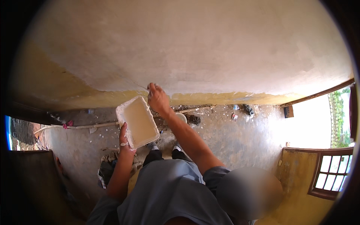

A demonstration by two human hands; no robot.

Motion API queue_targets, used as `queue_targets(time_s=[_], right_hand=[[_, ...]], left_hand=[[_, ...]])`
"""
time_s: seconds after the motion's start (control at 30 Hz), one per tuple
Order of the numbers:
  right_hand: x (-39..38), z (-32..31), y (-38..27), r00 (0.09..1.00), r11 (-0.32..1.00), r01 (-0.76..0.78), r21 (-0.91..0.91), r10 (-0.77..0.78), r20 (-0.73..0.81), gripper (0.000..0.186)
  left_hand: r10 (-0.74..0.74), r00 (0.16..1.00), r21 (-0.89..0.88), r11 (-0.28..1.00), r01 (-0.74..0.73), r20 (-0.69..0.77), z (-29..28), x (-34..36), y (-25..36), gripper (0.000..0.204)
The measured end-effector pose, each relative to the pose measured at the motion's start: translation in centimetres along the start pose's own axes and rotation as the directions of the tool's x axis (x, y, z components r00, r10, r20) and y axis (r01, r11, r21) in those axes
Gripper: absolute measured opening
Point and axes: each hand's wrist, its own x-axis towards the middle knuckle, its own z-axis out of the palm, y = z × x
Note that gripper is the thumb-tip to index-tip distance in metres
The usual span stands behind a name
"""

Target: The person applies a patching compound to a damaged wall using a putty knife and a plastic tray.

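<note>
My left hand point(125, 139) grips the near left side of a rectangular, cream-coloured tub point(146, 142), tilted in front of my body. Pale paste cakes its rim, and its inside looks smooth and cream. Beyond the tub's far right corner, my right hand point(159, 100) is raised close to the wall point(210, 52), fingers curled together. Whatever those fingers hold is hidden or too small to name. A whitish coat covers most of the wall, leaving a yellow strip point(225, 98) along its foot and a yellow patch at the left.
A long pale pole point(101, 125) lies on the speckled floor point(225, 138) near the wall. A white bucket point(181, 117) and a dark crumpled bag point(194, 119) sit by my feet. Litter is strewn around. A bright doorway point(309, 120) and a barred window point(332, 171) are at the right.
</note>
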Motion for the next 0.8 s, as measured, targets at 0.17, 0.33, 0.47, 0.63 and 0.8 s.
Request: queue_targets(time_s=[0.17,0.33,0.47,0.63,0.8], right_hand=[[-3.2,-5.0,0.6,0.936,0.92,-0.256,0.297,0.312,-0.16,0.005],[-3.8,-16.8,-5.4,0.903,0.775,-0.35,0.526,0.428,-0.031,0.012],[-6.3,-16.3,-5.8,0.931,0.886,-0.366,0.284,0.346,0.117,0.02],[-8.0,-15.0,-7.0,0.943,0.922,-0.303,-0.242,0.327,0.064,0.037],[-7.4,-15.2,-8.2,0.959,0.914,-0.236,-0.329,0.275,0.074,0.03]], left_hand=[[0.059,0.998,0.012,0.998,-0.059,-0.004,-3.1,0.7,-1.4,0.054],[-0.016,0.993,0.0,1.0,0.017,0.117,-1.1,2.2,-5.1,0.052],[-0.117,0.966,0.006,0.993,0.119,0.23,1.2,3.4,-7.5,0.05],[-0.148,0.953,0.007,0.988,0.152,0.266,4.0,3.5,-9.5,0.045],[-0.166,0.948,0.028,0.986,0.164,0.273,4.9,4.3,-11.0,0.044]])
